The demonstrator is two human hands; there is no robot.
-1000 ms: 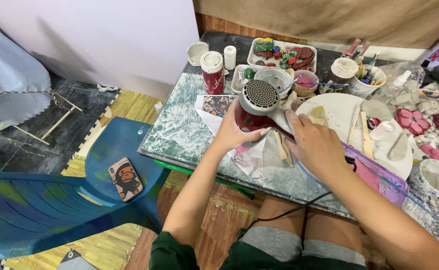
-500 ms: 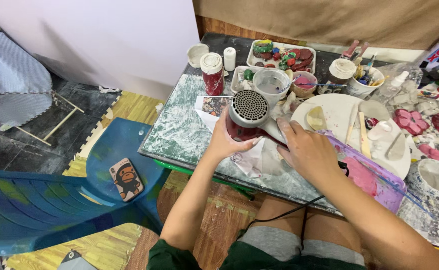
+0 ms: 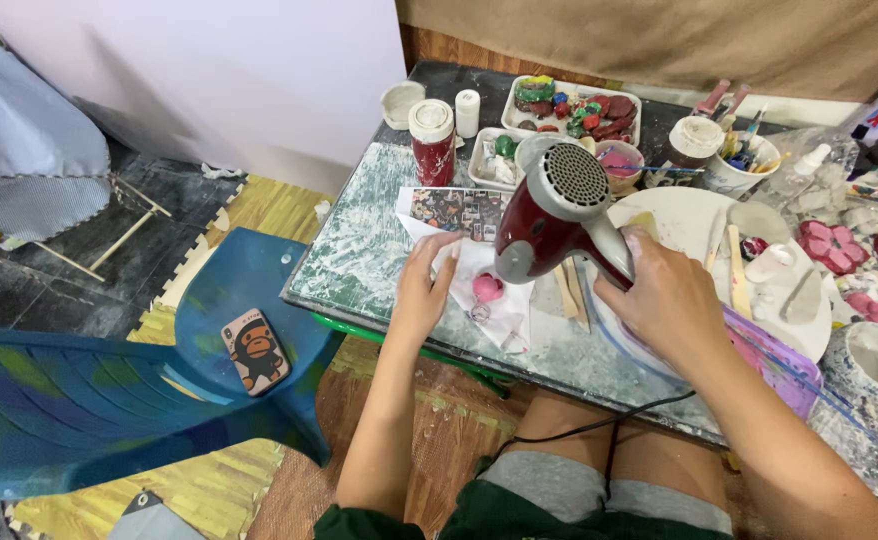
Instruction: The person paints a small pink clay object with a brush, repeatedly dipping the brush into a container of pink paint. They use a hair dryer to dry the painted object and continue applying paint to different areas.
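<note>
My right hand (image 3: 664,300) grips the grey handle of a dark red hair dryer (image 3: 549,215), held tilted above the table with its nozzle pointing down at a small pink clay piece (image 3: 487,288). The pink piece lies on a white paper sheet (image 3: 484,300). My left hand (image 3: 427,285) rests flat on the left part of that sheet, fingers spread, just beside the pink piece. The dryer's black cord (image 3: 599,425) hangs down over my lap.
A white round plate (image 3: 699,225) with wooden tools and clay bits lies right of the dryer. Behind stand a red can (image 3: 432,140), paint trays (image 3: 569,105), cups and brushes. A blue chair (image 3: 209,340) with a phone (image 3: 255,350) stands left of the table.
The dryer has swung up and to the right, uncovering the pink piece and the sheet. My left hand let go of the dryer and dropped onto the paper.
</note>
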